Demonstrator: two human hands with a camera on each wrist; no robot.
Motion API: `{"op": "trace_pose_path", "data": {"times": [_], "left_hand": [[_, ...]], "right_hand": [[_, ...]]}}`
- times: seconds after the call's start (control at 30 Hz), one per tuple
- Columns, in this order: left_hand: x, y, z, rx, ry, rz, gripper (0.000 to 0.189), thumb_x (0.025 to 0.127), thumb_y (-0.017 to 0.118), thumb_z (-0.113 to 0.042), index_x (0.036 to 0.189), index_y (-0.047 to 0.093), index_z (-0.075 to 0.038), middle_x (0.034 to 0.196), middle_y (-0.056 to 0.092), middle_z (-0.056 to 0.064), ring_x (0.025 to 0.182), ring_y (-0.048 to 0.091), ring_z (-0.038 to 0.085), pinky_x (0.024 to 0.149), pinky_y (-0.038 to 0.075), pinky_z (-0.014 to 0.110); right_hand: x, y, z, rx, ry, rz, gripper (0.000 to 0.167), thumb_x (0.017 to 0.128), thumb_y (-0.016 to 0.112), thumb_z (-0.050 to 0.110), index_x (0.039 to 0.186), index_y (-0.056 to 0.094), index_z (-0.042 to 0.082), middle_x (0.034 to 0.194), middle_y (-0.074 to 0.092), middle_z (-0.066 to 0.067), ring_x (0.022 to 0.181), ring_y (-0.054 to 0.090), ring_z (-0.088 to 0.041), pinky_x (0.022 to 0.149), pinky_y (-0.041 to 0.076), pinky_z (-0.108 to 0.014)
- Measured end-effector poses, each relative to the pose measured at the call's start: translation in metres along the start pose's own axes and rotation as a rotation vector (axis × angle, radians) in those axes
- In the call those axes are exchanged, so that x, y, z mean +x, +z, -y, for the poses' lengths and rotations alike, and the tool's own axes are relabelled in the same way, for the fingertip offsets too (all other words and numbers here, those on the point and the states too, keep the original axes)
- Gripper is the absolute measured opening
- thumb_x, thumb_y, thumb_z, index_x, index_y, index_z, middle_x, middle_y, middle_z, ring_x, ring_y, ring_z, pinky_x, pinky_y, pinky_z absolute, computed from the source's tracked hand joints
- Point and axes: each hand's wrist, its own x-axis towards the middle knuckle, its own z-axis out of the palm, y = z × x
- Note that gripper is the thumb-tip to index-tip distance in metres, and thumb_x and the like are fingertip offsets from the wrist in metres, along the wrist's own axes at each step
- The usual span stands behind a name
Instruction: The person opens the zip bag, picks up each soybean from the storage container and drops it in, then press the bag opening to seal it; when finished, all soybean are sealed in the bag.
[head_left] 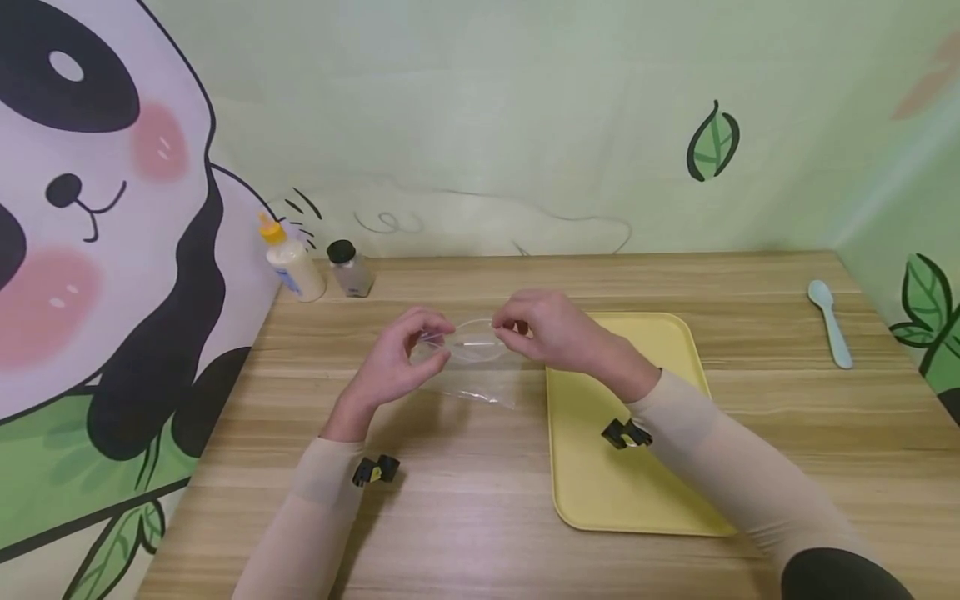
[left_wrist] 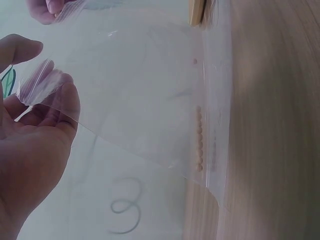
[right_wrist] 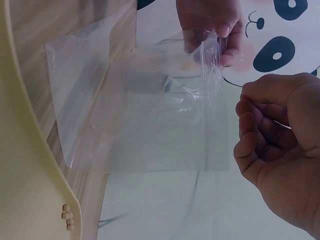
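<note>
A clear zip bag (head_left: pixel 480 379) hangs upright over the table, its mouth uppermost and spread into an oval. My left hand (head_left: pixel 408 354) grips the left end of the mouth, with film around its fingers in the left wrist view. Small tan balls (left_wrist: pixel 199 140) line up along the bag's bottom, one lying apart. My right hand (head_left: pixel 543 329) is at the right end of the mouth, its thumb and forefinger tips together and the other fingers curled. In the right wrist view a narrow gap shows between these fingertips and the bag; I cannot tell whether they pinch something small.
A yellow tray (head_left: pixel 615 475) lies under my right forearm, with several tan balls (right_wrist: pixel 68 216) in its far left corner. At the back left stand a squeeze bottle (head_left: pixel 296 267) with a yellow cap and a black-lidded jar (head_left: pixel 352 275). A pale blue spoon (head_left: pixel 831 325) lies far right.
</note>
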Motion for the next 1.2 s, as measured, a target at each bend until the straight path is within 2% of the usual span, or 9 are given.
{"op": "trace_pose_path", "data": {"times": [0.07, 0.17, 0.27, 0.43, 0.63, 1.2], "left_hand": [[0.000, 0.000, 0.000, -0.005, -0.004, 0.001, 0.030, 0.079, 0.065, 0.013, 0.108, 0.062, 0.005, 0.106, 0.059, 0.020, 0.094, 0.056, 0.036, 0.090, 0.051, 0.024], [0.000, 0.000, -0.001, -0.004, -0.011, 0.001, 0.030, 0.080, 0.065, 0.012, 0.108, 0.062, 0.003, 0.107, 0.059, 0.020, 0.095, 0.056, 0.039, 0.090, 0.051, 0.024], [0.000, 0.000, -0.001, 0.002, -0.013, -0.003, 0.030, 0.079, 0.066, 0.012, 0.107, 0.063, 0.002, 0.106, 0.059, 0.016, 0.094, 0.057, 0.032, 0.090, 0.051, 0.024], [0.000, -0.001, -0.001, 0.003, -0.016, -0.006, 0.029, 0.079, 0.066, 0.011, 0.107, 0.063, 0.003, 0.106, 0.059, 0.017, 0.093, 0.056, 0.024, 0.089, 0.051, 0.024], [0.000, -0.001, -0.002, 0.007, -0.028, -0.010, 0.029, 0.080, 0.066, 0.010, 0.108, 0.063, 0.003, 0.107, 0.059, 0.020, 0.094, 0.056, 0.027, 0.089, 0.050, 0.024], [0.000, 0.000, -0.001, -0.009, -0.015, -0.007, 0.030, 0.078, 0.067, 0.012, 0.107, 0.063, 0.004, 0.106, 0.060, 0.017, 0.094, 0.057, 0.034, 0.088, 0.050, 0.023]], "right_hand": [[0.001, 0.001, 0.000, 0.002, -0.008, -0.006, 0.010, 0.091, 0.065, 0.013, 0.092, 0.073, 0.007, 0.083, 0.067, -0.001, 0.068, 0.058, -0.011, 0.059, 0.050, -0.020], [0.001, 0.003, -0.001, 0.011, -0.007, -0.009, 0.012, 0.091, 0.066, 0.015, 0.094, 0.074, 0.006, 0.084, 0.068, -0.002, 0.068, 0.058, -0.010, 0.059, 0.050, -0.020], [0.000, 0.004, -0.003, 0.016, -0.002, -0.007, 0.014, 0.091, 0.066, 0.017, 0.096, 0.074, 0.006, 0.085, 0.069, -0.002, 0.068, 0.058, -0.010, 0.059, 0.050, -0.020], [-0.001, 0.002, -0.003, 0.023, 0.000, -0.008, 0.015, 0.091, 0.066, 0.016, 0.097, 0.074, 0.005, 0.086, 0.070, -0.003, 0.069, 0.059, -0.010, 0.059, 0.051, -0.020], [-0.002, -0.002, -0.006, 0.020, 0.017, -0.016, 0.015, 0.091, 0.066, 0.016, 0.098, 0.074, 0.005, 0.086, 0.070, -0.002, 0.068, 0.059, -0.009, 0.059, 0.051, -0.020], [-0.003, -0.011, -0.024, 0.014, 0.096, -0.043, 0.014, 0.090, 0.066, 0.013, 0.098, 0.072, 0.002, 0.085, 0.070, -0.006, 0.073, 0.060, -0.014, 0.064, 0.055, -0.028]]}}
